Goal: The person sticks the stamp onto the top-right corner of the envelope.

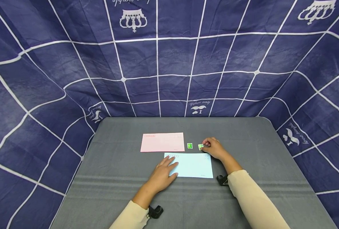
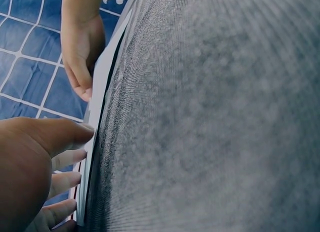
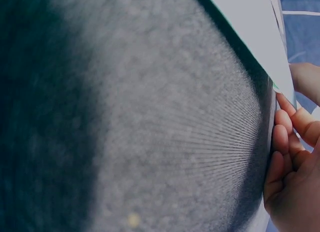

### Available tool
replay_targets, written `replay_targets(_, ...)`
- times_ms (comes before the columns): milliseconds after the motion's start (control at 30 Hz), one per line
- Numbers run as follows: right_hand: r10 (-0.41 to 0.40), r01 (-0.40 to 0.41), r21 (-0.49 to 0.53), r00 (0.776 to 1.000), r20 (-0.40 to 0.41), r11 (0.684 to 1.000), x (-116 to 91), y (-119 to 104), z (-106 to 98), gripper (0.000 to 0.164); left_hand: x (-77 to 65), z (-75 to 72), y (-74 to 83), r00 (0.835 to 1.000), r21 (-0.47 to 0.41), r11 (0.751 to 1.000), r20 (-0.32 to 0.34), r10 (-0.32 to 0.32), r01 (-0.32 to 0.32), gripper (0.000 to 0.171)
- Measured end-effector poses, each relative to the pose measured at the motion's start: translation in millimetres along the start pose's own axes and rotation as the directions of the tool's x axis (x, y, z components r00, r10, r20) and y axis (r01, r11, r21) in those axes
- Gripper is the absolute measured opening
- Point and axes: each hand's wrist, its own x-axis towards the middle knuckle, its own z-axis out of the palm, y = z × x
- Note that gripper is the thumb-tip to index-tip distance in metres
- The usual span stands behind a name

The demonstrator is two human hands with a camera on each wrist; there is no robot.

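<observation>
A light blue envelope (image 1: 193, 166) lies on the grey table. My left hand (image 1: 161, 175) rests on its left end with the fingers spread. The thumb reaches the envelope's lower edge, and the left wrist view shows this hand (image 2: 30, 167) along the envelope from the side. Just above the envelope's upper right corner, my right hand (image 1: 215, 149) pinches a small green stamp (image 1: 200, 146) between thumb and forefinger. The right wrist view shows the right fingertips (image 3: 286, 102) beside a bit of green, with the envelope (image 3: 255, 29) covering part of them.
A second green stamp (image 1: 189, 145) lies flat to the left of the pinched one. Further left is a pink envelope (image 1: 162, 142), just above the blue one. Dark blue cloth (image 1: 175, 57) with white lines rises behind and beside the grey table (image 1: 115, 190).
</observation>
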Motion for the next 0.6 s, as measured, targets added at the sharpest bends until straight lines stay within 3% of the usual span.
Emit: replay_targets(600, 0.014, -0.011, 0.078, 0.999, -0.033, 0.997, 4.8, 7.1, 1.7, 0.011, 0.0, 0.1, 2.0, 1.0, 0.03, 0.999, 0.005, -0.015, 0.015, 0.048)
